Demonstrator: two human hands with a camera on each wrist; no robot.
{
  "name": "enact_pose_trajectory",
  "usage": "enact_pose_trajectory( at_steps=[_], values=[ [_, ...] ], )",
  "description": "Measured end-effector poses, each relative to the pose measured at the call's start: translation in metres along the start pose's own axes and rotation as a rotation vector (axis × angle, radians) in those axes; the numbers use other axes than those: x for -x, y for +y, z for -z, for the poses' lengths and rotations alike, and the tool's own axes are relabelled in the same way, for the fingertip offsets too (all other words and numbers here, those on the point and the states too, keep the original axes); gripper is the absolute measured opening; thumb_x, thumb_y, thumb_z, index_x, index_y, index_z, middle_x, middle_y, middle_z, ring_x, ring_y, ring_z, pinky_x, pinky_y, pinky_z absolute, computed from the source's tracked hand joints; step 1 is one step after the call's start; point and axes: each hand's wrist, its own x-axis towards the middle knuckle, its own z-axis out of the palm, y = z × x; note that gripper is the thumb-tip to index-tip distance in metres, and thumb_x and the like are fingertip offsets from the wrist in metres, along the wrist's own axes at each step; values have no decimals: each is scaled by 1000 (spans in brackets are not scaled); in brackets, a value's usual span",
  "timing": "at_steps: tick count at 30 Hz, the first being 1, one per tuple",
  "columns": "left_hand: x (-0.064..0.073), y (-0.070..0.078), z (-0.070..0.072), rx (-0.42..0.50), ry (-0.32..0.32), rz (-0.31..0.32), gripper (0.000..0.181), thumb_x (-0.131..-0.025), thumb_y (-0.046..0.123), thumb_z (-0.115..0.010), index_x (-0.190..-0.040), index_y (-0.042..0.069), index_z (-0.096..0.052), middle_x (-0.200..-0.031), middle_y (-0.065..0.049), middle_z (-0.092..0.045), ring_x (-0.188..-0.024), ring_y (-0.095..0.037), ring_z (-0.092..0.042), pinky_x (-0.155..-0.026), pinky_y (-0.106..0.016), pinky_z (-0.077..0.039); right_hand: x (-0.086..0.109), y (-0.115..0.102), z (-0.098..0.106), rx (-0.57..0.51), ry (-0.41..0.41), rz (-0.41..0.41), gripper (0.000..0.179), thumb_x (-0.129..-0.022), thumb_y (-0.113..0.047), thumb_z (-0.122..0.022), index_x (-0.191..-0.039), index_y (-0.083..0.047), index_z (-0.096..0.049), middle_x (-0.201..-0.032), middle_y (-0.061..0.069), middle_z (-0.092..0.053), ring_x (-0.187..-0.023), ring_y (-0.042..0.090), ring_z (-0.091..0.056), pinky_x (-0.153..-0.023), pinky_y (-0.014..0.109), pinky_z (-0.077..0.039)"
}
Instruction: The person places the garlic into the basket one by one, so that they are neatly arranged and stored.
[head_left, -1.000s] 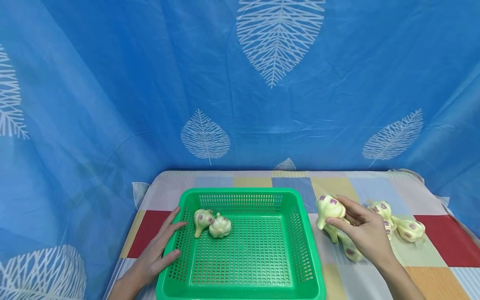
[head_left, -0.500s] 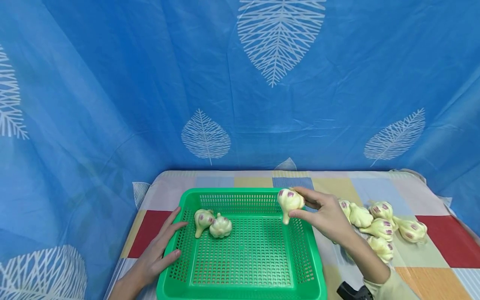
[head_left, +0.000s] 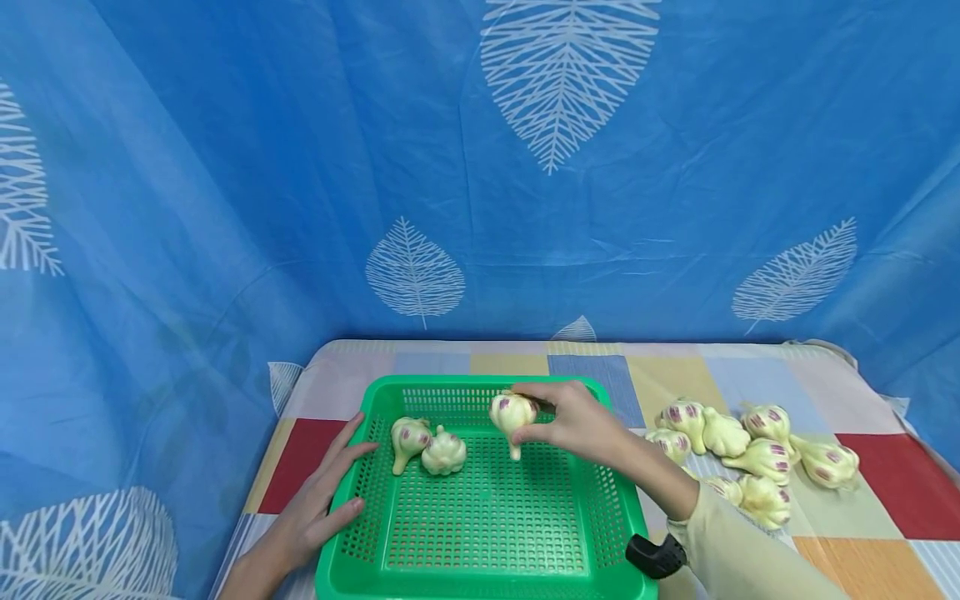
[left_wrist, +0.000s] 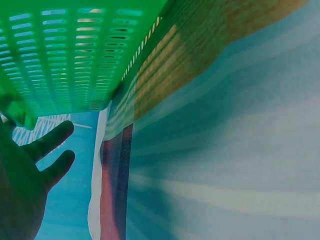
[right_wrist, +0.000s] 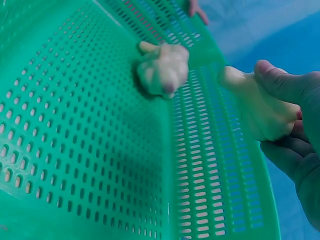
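My right hand (head_left: 581, 421) pinches a garlic bulb (head_left: 513, 413) between thumb and fingers, over the far part of a green plastic basket (head_left: 486, 587). The bulb is pale with purple patches, and its stem points down and toward me. In the right wrist view the held garlic bulb (right_wrist: 265, 107) shows beside the basket wall. Two more bulbs lie inside: a purple-patched garlic bulb (head_left: 409, 439) and a plain white garlic bulb (head_left: 444, 452), side by side near the left wall. My left hand (head_left: 311, 500) has its fingers spread and rests against the basket's left rim.
Right of the basket, several garlic bulbs (head_left: 765, 460) lie in a loose pile on the checked tablecloth (head_left: 862, 554). A blue curtain (head_left: 660, 208) with white leaf prints hangs behind the table and along its left side.
My right hand has carried the garlic bulb leftward from the pile, across the right rim and over the basket. The left hand has stayed at the left rim.
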Motion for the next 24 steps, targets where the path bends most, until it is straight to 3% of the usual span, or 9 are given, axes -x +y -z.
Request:
enact_pose_trajectory(
  at_steps=[9, 17, 24],
  values=[
    [0, -1, -1, 26, 4, 9, 62, -89, 13, -56, -149, 6, -43, -167, -9, -11, -146, -11, -21, -89, -36, -55, -25, 1, -30, 93, -184, 71, 51, -82, -24, -85, -127, -7, -68, -105, 0, -73, -85, 4, -66, -69, 24, -53],
    [-1, -2, -2, 16, 7, 6, 63, -87, 13, -59, -149, 6, -44, -167, -8, -12, -146, -12, -22, -88, -36, -55, -40, 9, -52, 225, -244, 97, 41, -81, -25, -86, -115, -7, -71, -89, -6, -69, -68, 0, -57, -60, 20, -49],
    [0, -2, -1, 26, 10, 1, 64, -87, 14, -59, -149, 6, -44, -167, -9, -12, -146, -12, -23, -88, -35, -56, -43, 8, -68, 280, -269, 97, 33, -82, -26, -85, -107, -9, -70, -85, -7, -67, -69, -1, -59, -59, 16, -49]
  ],
)
